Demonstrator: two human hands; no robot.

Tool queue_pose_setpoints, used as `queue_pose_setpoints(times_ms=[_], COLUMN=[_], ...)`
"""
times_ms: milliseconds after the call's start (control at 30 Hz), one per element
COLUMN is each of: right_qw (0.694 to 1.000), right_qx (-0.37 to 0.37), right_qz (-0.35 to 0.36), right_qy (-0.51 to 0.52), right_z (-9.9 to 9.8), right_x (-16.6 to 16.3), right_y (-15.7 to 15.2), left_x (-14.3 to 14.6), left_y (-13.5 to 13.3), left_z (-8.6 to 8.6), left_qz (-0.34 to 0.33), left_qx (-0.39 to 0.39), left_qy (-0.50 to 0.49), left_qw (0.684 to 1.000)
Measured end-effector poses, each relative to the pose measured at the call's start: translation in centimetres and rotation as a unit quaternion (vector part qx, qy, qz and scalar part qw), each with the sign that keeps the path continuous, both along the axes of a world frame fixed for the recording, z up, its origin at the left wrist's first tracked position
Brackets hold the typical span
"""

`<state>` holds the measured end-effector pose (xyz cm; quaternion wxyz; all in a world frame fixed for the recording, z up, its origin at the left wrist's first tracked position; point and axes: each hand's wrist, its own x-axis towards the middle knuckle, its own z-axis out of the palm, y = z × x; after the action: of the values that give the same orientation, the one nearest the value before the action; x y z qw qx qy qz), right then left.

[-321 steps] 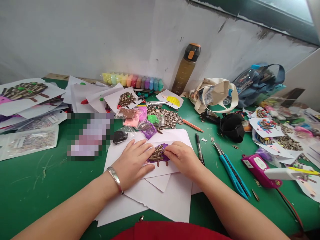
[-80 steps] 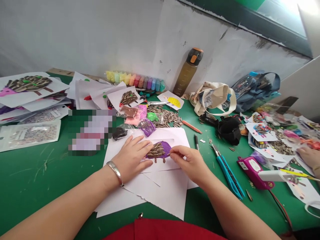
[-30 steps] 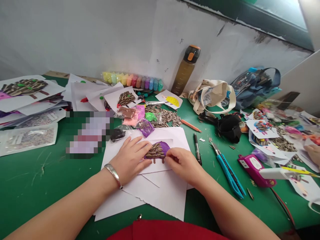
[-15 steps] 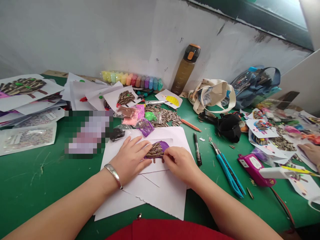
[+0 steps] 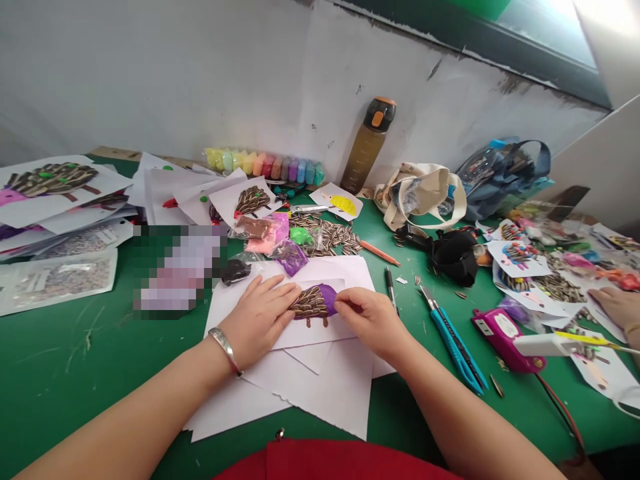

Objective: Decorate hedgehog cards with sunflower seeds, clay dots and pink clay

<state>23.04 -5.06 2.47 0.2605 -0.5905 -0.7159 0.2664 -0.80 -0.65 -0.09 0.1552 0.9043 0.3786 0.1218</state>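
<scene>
My left hand (image 5: 263,310) lies flat, fingers extended, on a white sheet of paper (image 5: 280,339). Its fingertips reach the left side of a clay picture with short brown legs. Overlapping sunflower seeds (image 5: 310,303) cover much of the picture's purple clay (image 5: 329,296), leaving a purple strip at the right. At that right edge is my right hand (image 5: 367,319), thumb and forefinger pinched together. Whatever might be between those fingertips is too small or hidden to make out. More sheets lie underneath.
Loose sunflower seeds (image 5: 333,235) and bagged clay (image 5: 290,257) lie beyond the paper. To the right are a pen (image 5: 391,288), a blue utility knife (image 5: 453,347) and a magenta glue gun (image 5: 505,340). Another person's hand (image 5: 615,307) rests at the far right.
My right hand has shifted slightly right, from the seeds' edge to the purple clay's right edge. My left fingers have drawn back a little leftward. The camera view has tilted slightly.
</scene>
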Motion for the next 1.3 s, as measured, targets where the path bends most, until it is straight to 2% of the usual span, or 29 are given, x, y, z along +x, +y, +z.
queue_pose_setpoints(times_ms=[233,333,433,633,933,1067,1300], right_qw=[0.987,0.969,0.954,0.942,0.937,0.943,0.977], right_qx=[0.073,0.099,0.091,0.089,0.112,0.114,0.021], right_qz=[0.106,0.171,0.208,0.223,0.247,0.24,0.18], right_qy=[-0.096,-0.146,-0.196,-0.233,-0.218,-0.201,-0.116], right_z=[2.2,2.2,1.7,0.8,0.1,0.6,1.9], right_x=[-1.6,-3.5,-5.3,-6.1,-5.5,-5.2,-5.0], right_y=[2.0,3.0,3.7,4.4,4.7,4.6,4.2], left_x=[-0.7,-1.1,-1.1,-0.6,-0.4,-0.6,-0.9], left_y=[0.6,0.9,1.1,1.2,1.1,1.1,1.1], left_z=[-0.3,-0.1,0.6,1.8,1.8,1.6,1.0], left_qz=[0.006,-0.007,-0.02,-0.035,-0.019,-0.021,-0.01], left_qx=[-0.043,-0.036,-0.04,-0.06,-0.075,-0.076,-0.068], left_qy=[-0.042,-0.074,-0.089,-0.103,-0.106,-0.109,-0.113], left_qw=[0.998,0.997,0.995,0.992,0.991,0.991,0.991])
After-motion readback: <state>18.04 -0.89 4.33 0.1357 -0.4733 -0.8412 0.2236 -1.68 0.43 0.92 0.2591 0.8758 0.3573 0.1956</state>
